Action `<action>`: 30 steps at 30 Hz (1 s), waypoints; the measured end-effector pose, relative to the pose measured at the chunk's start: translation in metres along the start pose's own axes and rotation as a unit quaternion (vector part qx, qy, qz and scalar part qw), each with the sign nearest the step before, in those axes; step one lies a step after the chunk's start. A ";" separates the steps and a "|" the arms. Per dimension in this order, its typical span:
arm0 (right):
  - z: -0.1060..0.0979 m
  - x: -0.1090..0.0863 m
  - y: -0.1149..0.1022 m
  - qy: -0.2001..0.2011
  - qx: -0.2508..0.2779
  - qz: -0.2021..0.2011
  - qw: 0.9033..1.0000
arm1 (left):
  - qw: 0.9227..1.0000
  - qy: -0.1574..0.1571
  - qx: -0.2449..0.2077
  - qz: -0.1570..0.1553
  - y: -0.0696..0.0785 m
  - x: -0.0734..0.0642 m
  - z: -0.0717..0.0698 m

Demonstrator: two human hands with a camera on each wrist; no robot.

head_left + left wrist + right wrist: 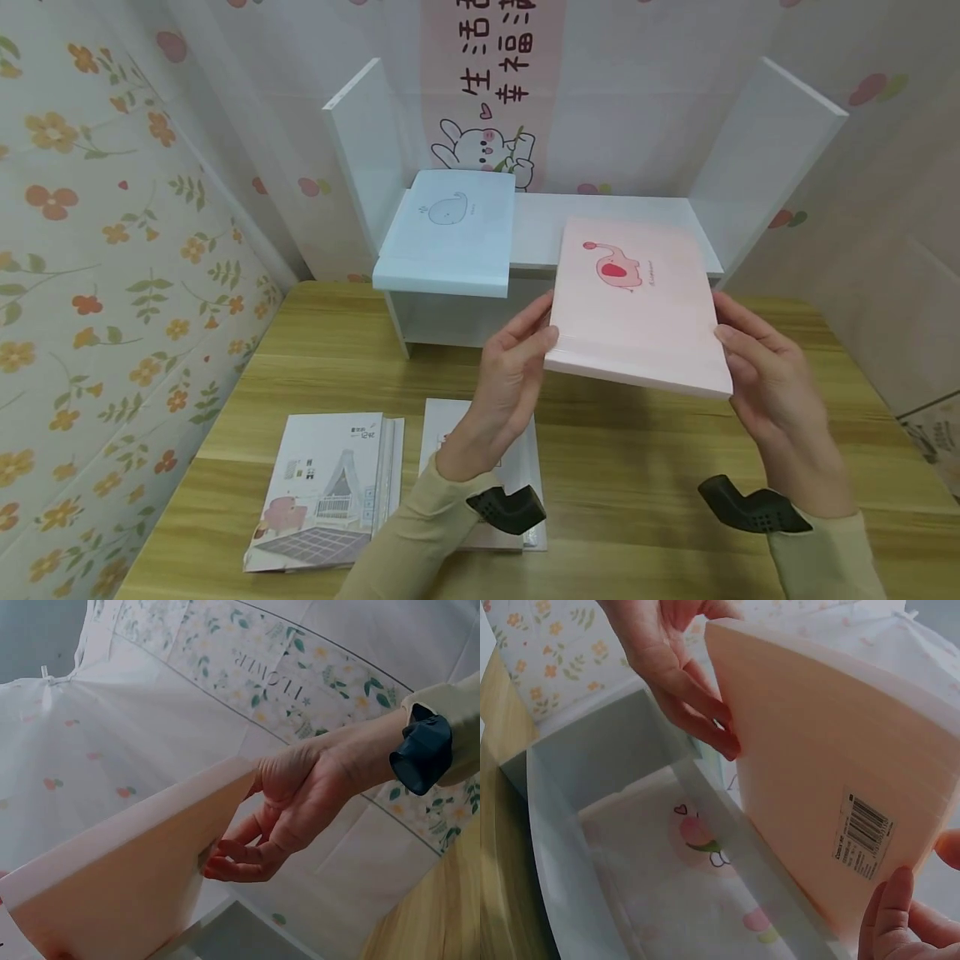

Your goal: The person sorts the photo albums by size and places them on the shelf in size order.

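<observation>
A pink notebook (637,308) with an elephant drawing is held up in front of a white shelf (607,233), tilted, its far part over the shelf board. My left hand (510,383) grips its left edge, thumb on the cover and fingers beneath. At the right edge my right hand (776,400) pinches it the same way. The right wrist view shows a barcode label (862,832) on the notebook's underside. On the left part of the shelf lies a light blue notebook (450,233) with a whale drawing, its near edge jutting past the board.
The shelf has upright side panels, left (367,142) and right (772,150). On the wooden table (637,483) lie a stack of booklets (322,492) at the left and more white books (513,467) partly under my left arm. Patterned curtains (112,208) stand around the table.
</observation>
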State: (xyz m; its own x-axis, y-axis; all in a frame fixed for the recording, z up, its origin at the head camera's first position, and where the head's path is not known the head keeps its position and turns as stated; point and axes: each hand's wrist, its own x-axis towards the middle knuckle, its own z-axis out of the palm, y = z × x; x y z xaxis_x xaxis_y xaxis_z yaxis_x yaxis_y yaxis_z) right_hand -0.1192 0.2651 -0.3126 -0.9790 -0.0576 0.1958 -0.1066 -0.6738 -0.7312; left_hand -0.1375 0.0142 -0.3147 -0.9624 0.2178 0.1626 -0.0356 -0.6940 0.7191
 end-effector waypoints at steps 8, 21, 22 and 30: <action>0.001 0.007 0.004 -0.042 -0.046 -0.057 0.996 | 0.991 -0.117 -0.001 0.058 -0.011 0.011 -0.010; -0.016 0.016 0.003 -0.244 -0.096 -0.094 0.960 | 0.967 -0.199 0.120 0.108 -0.021 0.028 -0.027; -0.016 0.016 0.003 -0.237 -0.098 -0.094 0.962 | 0.968 -0.191 0.126 0.105 -0.021 0.028 -0.027; -0.013 0.019 0.007 -0.162 -0.088 -0.108 0.977 | 0.979 -0.085 0.165 0.084 -0.024 0.031 -0.023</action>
State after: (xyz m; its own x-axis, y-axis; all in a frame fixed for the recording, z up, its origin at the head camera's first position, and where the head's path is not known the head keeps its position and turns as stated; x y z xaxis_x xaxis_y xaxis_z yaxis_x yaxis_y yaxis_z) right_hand -0.1407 0.2683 -0.3227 -0.8269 -0.1777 0.5336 -0.3605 -0.5607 -0.7454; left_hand -0.1722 0.0218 -0.3423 -0.8874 0.2509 0.3866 0.2347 -0.4759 0.8476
